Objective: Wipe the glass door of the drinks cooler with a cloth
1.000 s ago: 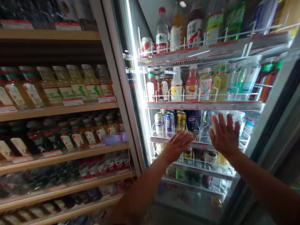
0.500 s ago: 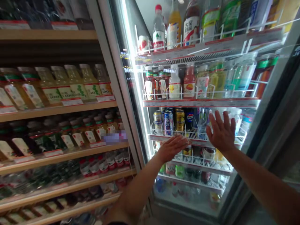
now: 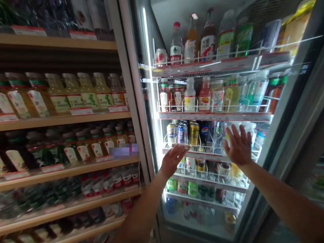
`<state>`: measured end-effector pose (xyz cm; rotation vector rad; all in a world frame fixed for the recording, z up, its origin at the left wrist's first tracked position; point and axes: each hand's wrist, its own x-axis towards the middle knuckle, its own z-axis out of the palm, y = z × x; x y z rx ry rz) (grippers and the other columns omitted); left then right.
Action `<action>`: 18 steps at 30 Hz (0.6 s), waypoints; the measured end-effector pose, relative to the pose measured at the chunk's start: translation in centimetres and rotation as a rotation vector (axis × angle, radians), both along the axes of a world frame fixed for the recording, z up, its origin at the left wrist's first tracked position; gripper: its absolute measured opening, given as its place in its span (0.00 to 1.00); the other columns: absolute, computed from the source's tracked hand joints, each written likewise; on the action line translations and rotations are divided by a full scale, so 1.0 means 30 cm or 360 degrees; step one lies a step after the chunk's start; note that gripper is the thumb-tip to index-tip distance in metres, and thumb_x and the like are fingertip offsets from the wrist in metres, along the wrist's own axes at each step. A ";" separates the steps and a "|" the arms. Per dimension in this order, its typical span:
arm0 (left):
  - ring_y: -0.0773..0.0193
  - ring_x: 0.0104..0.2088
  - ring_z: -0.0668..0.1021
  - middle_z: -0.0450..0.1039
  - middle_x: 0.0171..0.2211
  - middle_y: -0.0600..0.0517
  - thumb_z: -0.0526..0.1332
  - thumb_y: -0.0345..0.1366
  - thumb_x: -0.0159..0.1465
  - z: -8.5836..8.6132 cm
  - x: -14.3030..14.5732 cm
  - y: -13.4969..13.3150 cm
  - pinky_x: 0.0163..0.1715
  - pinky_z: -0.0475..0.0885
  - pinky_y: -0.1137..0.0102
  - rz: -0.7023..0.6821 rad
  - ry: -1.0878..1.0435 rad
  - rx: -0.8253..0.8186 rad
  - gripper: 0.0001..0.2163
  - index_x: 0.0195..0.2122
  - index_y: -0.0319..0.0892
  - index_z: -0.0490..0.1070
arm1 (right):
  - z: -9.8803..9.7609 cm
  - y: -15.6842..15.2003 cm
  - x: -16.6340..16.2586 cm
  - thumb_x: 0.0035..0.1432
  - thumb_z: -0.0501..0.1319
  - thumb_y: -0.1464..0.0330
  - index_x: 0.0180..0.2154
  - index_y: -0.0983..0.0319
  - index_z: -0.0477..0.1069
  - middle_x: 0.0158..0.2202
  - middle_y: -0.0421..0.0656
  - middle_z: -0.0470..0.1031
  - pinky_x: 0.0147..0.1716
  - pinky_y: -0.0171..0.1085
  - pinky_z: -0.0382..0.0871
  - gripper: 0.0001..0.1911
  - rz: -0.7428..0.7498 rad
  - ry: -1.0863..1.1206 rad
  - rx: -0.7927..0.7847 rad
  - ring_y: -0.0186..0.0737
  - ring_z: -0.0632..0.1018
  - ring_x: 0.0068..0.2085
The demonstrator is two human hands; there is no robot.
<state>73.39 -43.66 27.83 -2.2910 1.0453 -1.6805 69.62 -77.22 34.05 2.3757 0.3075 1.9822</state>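
Stretched out ahead of me, my left hand (image 3: 174, 158) is open, its fingers together and pointing to the upper right, slightly smeared. It appears in front of a lit drinks fridge (image 3: 215, 116), just below a row of drink cans (image 3: 182, 133) as I see it. My right hand (image 3: 239, 145) is raised with fingers spread and the palm turned to the fridge. Behind it stand clear bottles (image 3: 218, 135), partly covered. Neither hand holds anything. Whether either touches the fridge front I cannot tell.
Wooden shelves (image 3: 63, 121) with rows of juice bottles (image 3: 88, 91) stand left of the fridge. A metal post (image 3: 138, 111) runs between them. Inside the fridge, wire racks carry bottles and cans. A dark frame (image 3: 286, 135) borders its right side.
My left hand has moved left and tilted more upward. My right hand stays nearly in place, still spread. The view has shifted a little, so the shelves sit farther right at the top.
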 end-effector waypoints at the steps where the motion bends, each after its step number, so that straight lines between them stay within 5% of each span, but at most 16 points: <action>1: 0.55 0.71 0.55 0.57 0.69 0.49 0.51 0.23 0.67 0.029 0.008 0.010 0.66 0.63 0.59 0.0058 -0.0015 -0.0160 0.29 0.69 0.48 0.55 | 0.003 0.002 -0.003 0.65 0.57 0.64 0.71 0.56 0.47 0.70 0.48 0.58 0.69 0.55 0.44 0.36 0.0006 0.0001 -0.0004 0.53 0.53 0.72; 5: 0.47 0.72 0.51 0.51 0.71 0.42 0.51 0.22 0.66 0.077 0.018 0.011 0.66 0.62 0.50 0.0152 -0.0026 -0.0535 0.32 0.71 0.44 0.51 | 0.012 0.006 -0.020 0.66 0.55 0.64 0.71 0.56 0.43 0.71 0.48 0.54 0.68 0.57 0.44 0.37 0.0010 0.0049 -0.0021 0.53 0.51 0.72; 11: 0.59 0.71 0.55 0.58 0.69 0.54 0.53 0.24 0.66 -0.043 -0.027 -0.045 0.67 0.61 0.63 -0.0119 0.0043 0.0156 0.30 0.69 0.49 0.56 | 0.019 0.002 -0.043 0.67 0.54 0.64 0.72 0.56 0.41 0.71 0.48 0.52 0.68 0.57 0.46 0.37 -0.0076 0.0136 -0.0072 0.53 0.49 0.72; 18: 0.48 0.72 0.50 0.54 0.70 0.41 0.53 0.24 0.66 0.126 0.007 -0.052 0.65 0.63 0.52 0.0075 -0.0054 -0.0489 0.30 0.70 0.41 0.53 | 0.014 0.001 -0.045 0.68 0.54 0.63 0.72 0.57 0.40 0.71 0.49 0.52 0.68 0.57 0.47 0.37 -0.0108 0.0145 -0.0077 0.54 0.50 0.72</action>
